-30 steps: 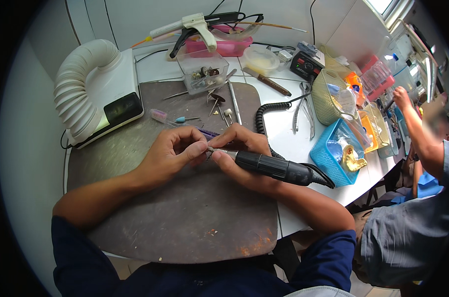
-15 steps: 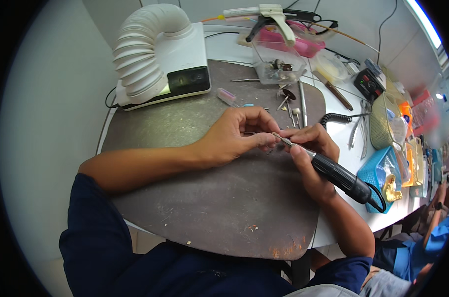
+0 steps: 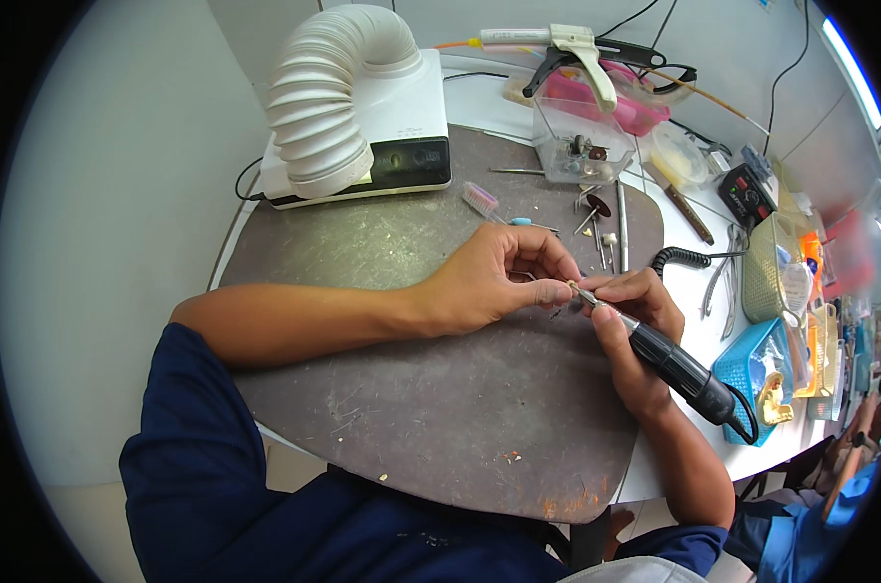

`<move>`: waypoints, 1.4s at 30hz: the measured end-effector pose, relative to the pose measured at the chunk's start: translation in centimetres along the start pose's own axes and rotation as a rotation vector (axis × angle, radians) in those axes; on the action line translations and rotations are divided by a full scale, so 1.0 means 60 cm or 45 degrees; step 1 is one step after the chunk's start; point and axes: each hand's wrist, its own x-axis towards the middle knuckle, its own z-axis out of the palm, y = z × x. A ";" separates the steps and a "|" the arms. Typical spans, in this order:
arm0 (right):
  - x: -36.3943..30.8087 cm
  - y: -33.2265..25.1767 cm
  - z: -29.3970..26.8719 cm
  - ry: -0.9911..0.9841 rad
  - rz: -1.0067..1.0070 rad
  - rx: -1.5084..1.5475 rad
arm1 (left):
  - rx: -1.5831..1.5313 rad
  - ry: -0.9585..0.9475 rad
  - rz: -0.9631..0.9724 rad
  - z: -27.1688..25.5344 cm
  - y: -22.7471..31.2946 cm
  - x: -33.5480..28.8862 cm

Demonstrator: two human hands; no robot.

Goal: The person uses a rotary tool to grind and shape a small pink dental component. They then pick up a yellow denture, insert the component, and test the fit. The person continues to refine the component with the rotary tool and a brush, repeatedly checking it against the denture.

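Observation:
My right hand (image 3: 643, 309) is closed around a black and silver rotary handpiece (image 3: 681, 363), its tip slanting up and left. My left hand (image 3: 494, 280) pinches a small pale piece (image 3: 572, 286) between thumb and fingers, right at the handpiece's tip. The fingers hide most of that piece, so its kind cannot be made out. Both hands hover close together over a dark grey work board (image 3: 411, 408). Just beyond them lie several small burs and a brown disc on a shank (image 3: 598, 205).
A white suction unit with a ribbed hose (image 3: 314, 107) stands at the back left. Behind the hands sits a clear bin (image 3: 581, 146) of bits. A blue basket (image 3: 746, 364) and a control box (image 3: 746, 194) are on the right. Another person's arm (image 3: 853, 442) shows far right.
The whole view has shifted, so everything appears further right and slightly lower. Both hands keep their grips, with the handpiece tip still at the small piece.

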 end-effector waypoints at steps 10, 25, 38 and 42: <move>-0.006 0.005 -0.006 0.105 -0.059 0.012 | 0.003 0.051 0.015 0.000 0.007 -0.003; -0.004 0.005 -0.006 0.032 -0.034 0.034 | 0.091 0.096 0.071 0.002 0.000 -0.003; -0.003 0.006 -0.004 -0.001 -0.069 -0.025 | 0.136 0.118 -0.022 0.005 0.012 -0.008; 0.004 0.009 -0.003 -0.003 -0.089 -0.118 | 0.174 0.151 -0.017 0.008 0.013 -0.006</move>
